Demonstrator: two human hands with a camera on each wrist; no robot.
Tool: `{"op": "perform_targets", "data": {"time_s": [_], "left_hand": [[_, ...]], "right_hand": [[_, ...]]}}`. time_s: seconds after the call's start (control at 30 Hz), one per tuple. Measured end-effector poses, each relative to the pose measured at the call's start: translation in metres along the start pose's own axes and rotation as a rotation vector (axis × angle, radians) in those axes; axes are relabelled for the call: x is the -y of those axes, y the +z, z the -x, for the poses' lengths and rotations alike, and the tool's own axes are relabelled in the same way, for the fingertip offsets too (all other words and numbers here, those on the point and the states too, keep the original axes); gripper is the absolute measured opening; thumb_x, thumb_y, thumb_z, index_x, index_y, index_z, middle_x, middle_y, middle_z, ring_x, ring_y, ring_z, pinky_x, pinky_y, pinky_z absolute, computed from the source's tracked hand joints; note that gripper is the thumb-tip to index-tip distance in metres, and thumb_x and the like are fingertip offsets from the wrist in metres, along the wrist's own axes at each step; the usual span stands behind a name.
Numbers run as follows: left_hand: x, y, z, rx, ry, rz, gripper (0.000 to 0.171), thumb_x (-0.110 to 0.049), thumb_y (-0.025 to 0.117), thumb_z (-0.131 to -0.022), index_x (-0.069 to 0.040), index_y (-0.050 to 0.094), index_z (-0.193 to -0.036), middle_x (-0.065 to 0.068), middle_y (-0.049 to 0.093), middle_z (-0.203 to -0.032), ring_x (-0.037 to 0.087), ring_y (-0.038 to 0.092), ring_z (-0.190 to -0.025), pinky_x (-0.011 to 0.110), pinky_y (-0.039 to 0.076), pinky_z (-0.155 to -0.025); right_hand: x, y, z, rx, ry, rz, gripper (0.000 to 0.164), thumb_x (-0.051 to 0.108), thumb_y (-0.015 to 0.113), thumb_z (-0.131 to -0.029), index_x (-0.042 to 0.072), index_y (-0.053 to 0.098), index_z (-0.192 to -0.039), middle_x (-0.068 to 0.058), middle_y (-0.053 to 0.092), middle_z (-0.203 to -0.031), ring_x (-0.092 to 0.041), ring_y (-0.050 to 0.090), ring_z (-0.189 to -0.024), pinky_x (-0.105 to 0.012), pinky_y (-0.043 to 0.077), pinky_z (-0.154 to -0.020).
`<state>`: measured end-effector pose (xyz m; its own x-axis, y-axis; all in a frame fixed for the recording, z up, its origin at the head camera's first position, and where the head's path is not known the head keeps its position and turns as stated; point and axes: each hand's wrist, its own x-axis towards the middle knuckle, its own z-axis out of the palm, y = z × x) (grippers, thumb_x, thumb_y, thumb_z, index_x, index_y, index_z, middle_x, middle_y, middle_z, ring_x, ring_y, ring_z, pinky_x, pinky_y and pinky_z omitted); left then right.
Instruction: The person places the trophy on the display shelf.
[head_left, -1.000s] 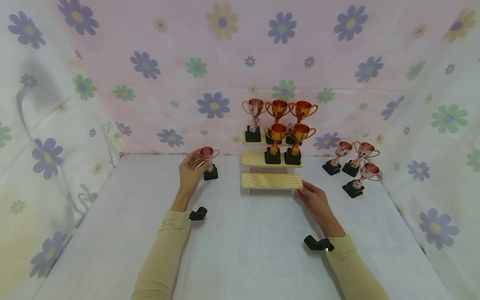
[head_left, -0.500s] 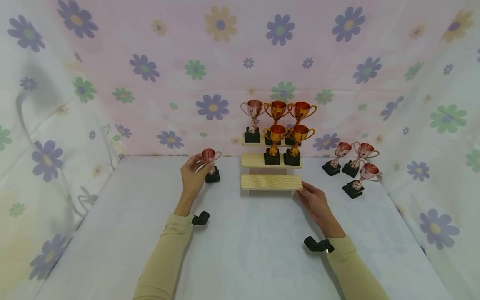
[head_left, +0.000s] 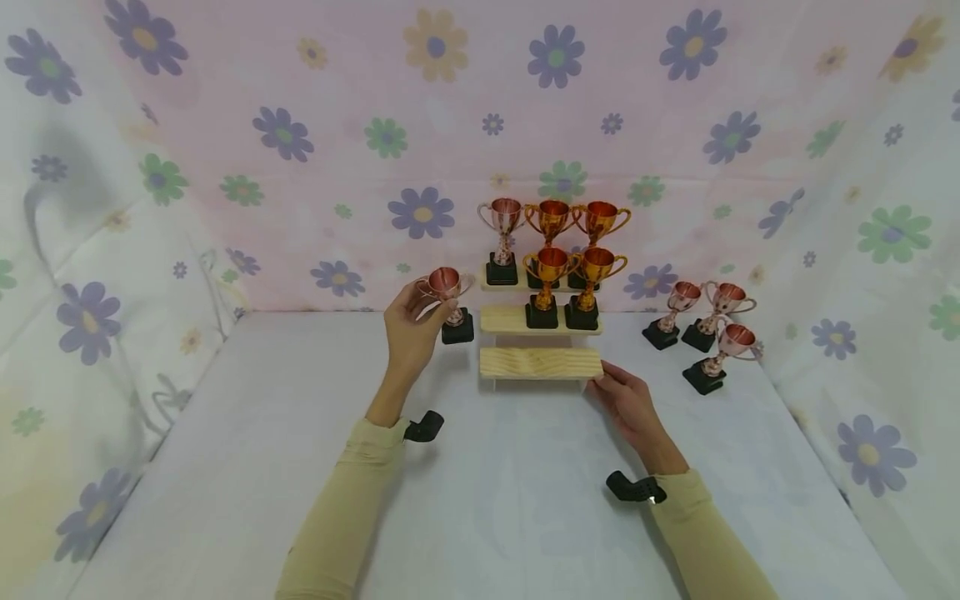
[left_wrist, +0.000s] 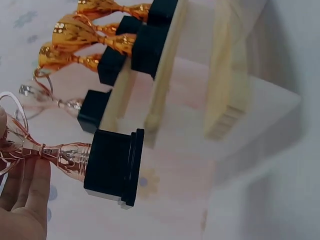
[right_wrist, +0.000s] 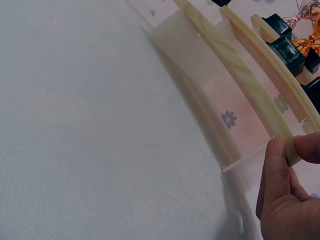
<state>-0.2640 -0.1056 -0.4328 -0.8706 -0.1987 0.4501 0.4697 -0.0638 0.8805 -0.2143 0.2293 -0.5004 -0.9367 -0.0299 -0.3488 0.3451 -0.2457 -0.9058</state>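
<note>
A rose-gold trophy cup [head_left: 446,284] on a black base is upright in my left hand [head_left: 413,327], whose fingers and thumb grip its cup part just left of a three-step wooden stand [head_left: 541,363]. In the left wrist view its black base [left_wrist: 112,165] is in the air beside the steps. My right hand [head_left: 631,406] pinches the right end of the lowest step, thumb on top and fingers below. Two gold trophies [head_left: 551,264] stand on the middle step. On the top step a rose-gold trophy [head_left: 504,216] stands left of two gold ones [head_left: 602,218], partly hidden.
Three rose-gold trophies [head_left: 722,340] stand on the white table [head_left: 495,500] at the right, near the side cloth. A flowered cloth [head_left: 337,208] hangs behind the stand. The stand's side supports [right_wrist: 182,47] are whitish and see-through.
My left hand has lifted the rose-gold trophy off the table and carried it right, toward the stand. My right hand stays on the lowest step.
</note>
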Motion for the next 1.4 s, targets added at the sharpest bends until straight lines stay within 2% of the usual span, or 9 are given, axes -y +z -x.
{"op": "perform_targets", "data": {"time_s": [0.1,0.23,0.37,0.6,0.83,0.9,1.13,1.4], "left_hand": [[-0.006,0.011,-0.006,0.023,0.026,0.016,0.043,0.004,0.079,-0.084,0.009,0.062,-0.123,0.003,0.065,-0.109,0.015,0.068,-0.098,0.025,0.06,-0.089],[-0.006,0.024,-0.011,0.046,0.028,0.033,0.04,0.006,0.079,-0.084,0.01,0.063,-0.121,0.0,0.065,-0.105,0.014,0.068,-0.096,0.026,0.061,-0.087],[0.0,0.035,-0.014,0.077,0.01,0.042,0.036,0.006,0.078,-0.085,0.01,0.063,-0.117,-0.002,0.064,-0.102,0.013,0.068,-0.095,0.024,0.061,-0.085],[0.007,0.048,-0.017,0.089,0.026,0.057,0.033,0.006,0.08,-0.083,0.009,0.064,-0.113,-0.002,0.065,-0.1,0.012,0.069,-0.092,0.025,0.062,-0.082],[0.008,0.058,-0.018,0.107,0.02,0.038,0.035,0.003,0.08,-0.084,0.009,0.064,-0.115,0.0,0.063,-0.101,0.014,0.067,-0.093,0.022,0.061,-0.081],[0.008,0.06,-0.019,0.109,0.01,0.032,0.036,0.005,0.079,-0.085,0.01,0.064,-0.117,0.001,0.063,-0.102,0.016,0.067,-0.094,0.023,0.061,-0.082],[0.008,0.066,-0.021,0.111,0.017,0.042,0.034,0.003,0.081,-0.084,0.007,0.064,-0.114,0.004,0.066,-0.103,0.011,0.068,-0.091,0.025,0.062,-0.081],[0.008,0.071,-0.023,0.123,-0.011,0.021,0.035,0.002,0.08,-0.085,0.008,0.064,-0.116,0.013,0.066,-0.107,0.016,0.067,-0.093,0.032,0.062,-0.086]], "right_hand": [[0.0,0.0,0.0,-0.001,-0.004,0.003,0.054,0.006,0.042,-0.109,0.0,0.024,-0.16,-0.017,0.032,-0.161,-0.002,0.058,-0.114,-0.02,0.047,-0.108],[0.0,0.0,-0.001,-0.003,-0.007,0.005,0.054,0.005,0.042,-0.109,-0.001,0.024,-0.159,-0.017,0.032,-0.16,-0.001,0.058,-0.114,-0.022,0.046,-0.11],[-0.001,-0.001,-0.002,0.0,-0.007,0.0,0.054,0.006,0.042,-0.109,0.0,0.024,-0.159,-0.017,0.032,-0.16,-0.002,0.057,-0.115,-0.023,0.044,-0.112],[-0.002,-0.001,-0.003,0.003,-0.005,-0.001,0.054,0.007,0.042,-0.109,0.0,0.024,-0.16,-0.016,0.032,-0.16,-0.003,0.056,-0.118,-0.021,0.045,-0.11],[-0.002,-0.001,-0.002,0.006,-0.009,-0.005,0.054,0.007,0.043,-0.109,-0.001,0.024,-0.159,-0.017,0.033,-0.16,-0.002,0.057,-0.115,-0.021,0.046,-0.109],[-0.001,-0.002,-0.001,0.008,-0.01,-0.006,0.055,0.007,0.043,-0.109,0.0,0.024,-0.159,-0.017,0.033,-0.159,-0.001,0.058,-0.115,-0.02,0.046,-0.109],[-0.002,-0.003,-0.002,0.003,-0.012,-0.009,0.055,0.005,0.042,-0.108,-0.002,0.023,-0.159,-0.018,0.033,-0.158,0.0,0.059,-0.11,-0.018,0.048,-0.106],[-0.002,-0.003,-0.003,0.006,-0.006,-0.008,0.054,0.006,0.042,-0.109,-0.001,0.024,-0.159,-0.017,0.033,-0.158,-0.001,0.058,-0.113,-0.019,0.048,-0.107]]}}
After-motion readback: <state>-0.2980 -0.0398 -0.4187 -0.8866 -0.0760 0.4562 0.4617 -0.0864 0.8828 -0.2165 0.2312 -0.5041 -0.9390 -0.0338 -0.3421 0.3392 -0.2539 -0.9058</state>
